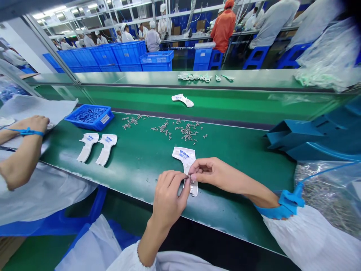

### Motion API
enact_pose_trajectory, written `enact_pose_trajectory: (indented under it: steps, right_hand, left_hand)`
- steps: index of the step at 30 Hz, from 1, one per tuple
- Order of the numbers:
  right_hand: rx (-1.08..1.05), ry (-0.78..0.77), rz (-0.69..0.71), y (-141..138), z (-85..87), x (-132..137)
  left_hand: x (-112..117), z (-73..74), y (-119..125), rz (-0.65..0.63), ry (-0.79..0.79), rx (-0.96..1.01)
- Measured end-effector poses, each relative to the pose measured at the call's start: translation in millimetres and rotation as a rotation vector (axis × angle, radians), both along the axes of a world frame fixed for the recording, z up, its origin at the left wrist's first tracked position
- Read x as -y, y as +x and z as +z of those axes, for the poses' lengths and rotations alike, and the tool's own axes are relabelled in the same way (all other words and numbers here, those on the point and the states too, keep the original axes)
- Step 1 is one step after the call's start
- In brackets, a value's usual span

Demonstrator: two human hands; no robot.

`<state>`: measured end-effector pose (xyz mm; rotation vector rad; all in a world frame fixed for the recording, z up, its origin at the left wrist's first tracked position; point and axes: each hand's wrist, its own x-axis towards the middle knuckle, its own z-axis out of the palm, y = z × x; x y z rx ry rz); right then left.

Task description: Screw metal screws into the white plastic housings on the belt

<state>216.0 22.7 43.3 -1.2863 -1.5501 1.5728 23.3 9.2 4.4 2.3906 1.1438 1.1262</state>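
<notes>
Head view: white plastic piece [182, 157] seems pinched between left hand [170, 197] and right hand [214, 174].

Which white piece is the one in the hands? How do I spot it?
Find the long green workbench, then the scattered tiny metal bits on it. Nearer you is a white T-shaped piece with blue marks. Unlike the two pieces to its left, it is held in the person's hands.
</notes>
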Motion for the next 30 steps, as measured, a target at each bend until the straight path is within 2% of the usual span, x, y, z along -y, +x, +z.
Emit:
enact_pose_trajectory:
  steps: [4,8,12,18,22,27,30]
  right_hand:
    - [0.071,0.026,0.004,2,3.7,2]
    - [0.292,0.083,0.048,10,9.0,1]
    - [0.486,0.079,0.152,10,17.6,-7]
    - [0.723,0.098,0.215,-6,35.2,-20]
    - [0.86,0.081,0.229,-12,36.6,-24]
    - [0.876,0.046,0.156,-13,26.9,-26]
    - [0.664,-0.069,0.055,-15,22.9,-19]
  left_hand:
    - [0,1.7,2,-0.002,-0.026,-0.02]
    - [-2,4.1,4,-0.028,-0.098,-0.131]
    - [-3,3.5,5,-0.059,-0.138,-0.258]
    - [-5,-0.2,2,-0.059,-0.147,-0.234]
    - [-5,-1.4,2,-0.068,-0.156,-0.206]
    - [-4,-1.8,1,-0.068,-0.177,-0.179]
    - [-4,-2.8,-1,-0.067,-0.174,-0.162]
